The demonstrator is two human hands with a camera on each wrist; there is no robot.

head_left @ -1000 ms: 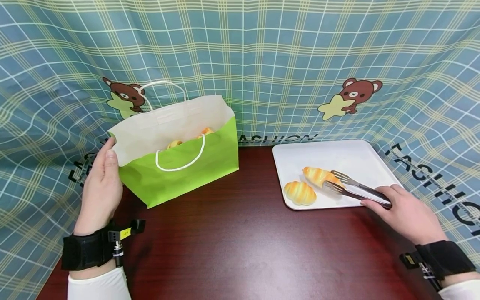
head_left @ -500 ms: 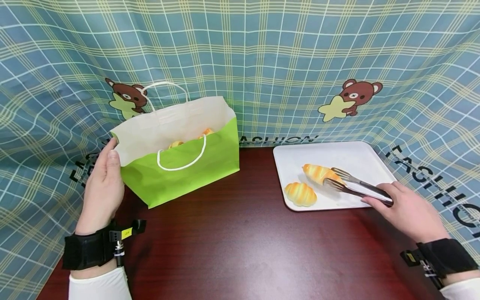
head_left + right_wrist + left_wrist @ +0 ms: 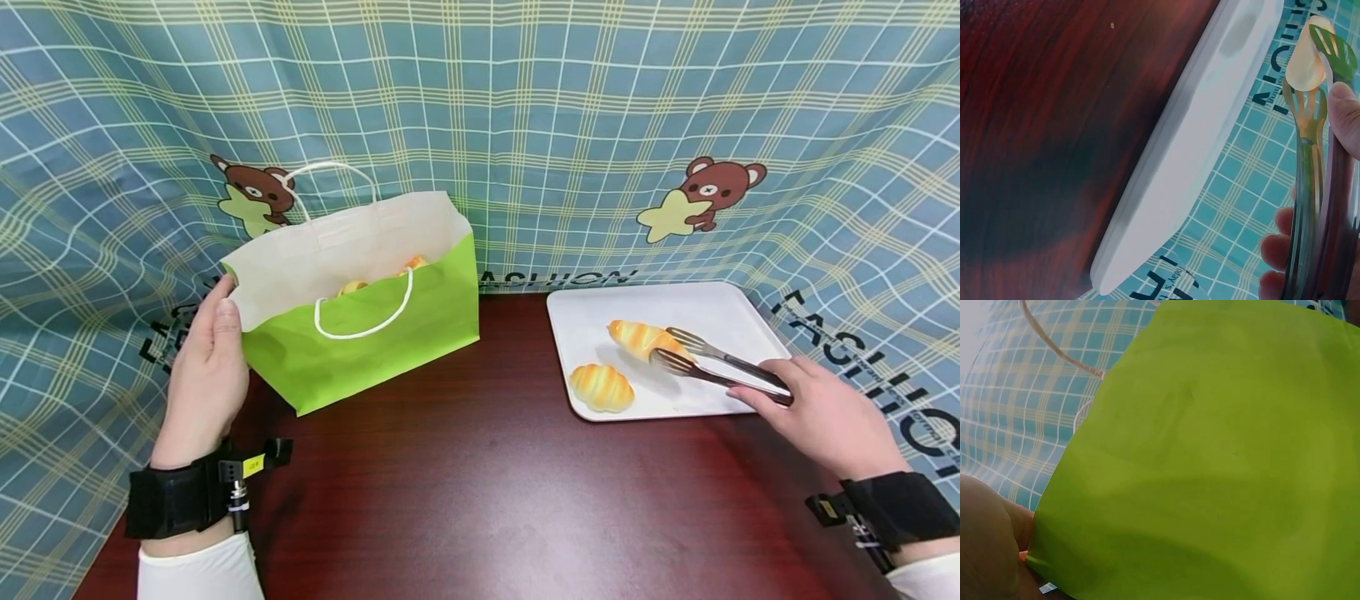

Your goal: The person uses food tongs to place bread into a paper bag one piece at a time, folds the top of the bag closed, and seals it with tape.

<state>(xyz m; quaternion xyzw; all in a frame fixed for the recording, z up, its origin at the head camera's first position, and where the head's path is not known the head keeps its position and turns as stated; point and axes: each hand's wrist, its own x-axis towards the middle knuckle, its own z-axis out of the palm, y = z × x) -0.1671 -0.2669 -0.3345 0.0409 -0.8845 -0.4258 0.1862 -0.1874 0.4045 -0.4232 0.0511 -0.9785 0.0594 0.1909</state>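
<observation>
On the left stands a green paper bag [image 3: 375, 342] with a white inside and white handles. My left hand [image 3: 202, 375] grips its left edge between thumb and fingers, also seen in the left wrist view. Two bread pieces partly show inside the bag. My right hand [image 3: 832, 412] holds metal tongs [image 3: 738, 368], whose slotted tips pinch a striped bread roll [image 3: 637, 337]. In the right wrist view that roll [image 3: 1305, 59] hangs between the tips, clear of the tray. A second, croissant-like roll [image 3: 602, 388] lies at the near left corner of the white tray [image 3: 697, 302].
A dark reddish wooden table [image 3: 480, 483] lies under the bag and tray. Behind and on both sides hangs a blue plaid cloth [image 3: 517, 150] with bear prints, close behind the bag and the tray.
The tongs with the striped roll have risen a little and shifted slightly right, off the tray. My left hand and the bag stay almost where they were.
</observation>
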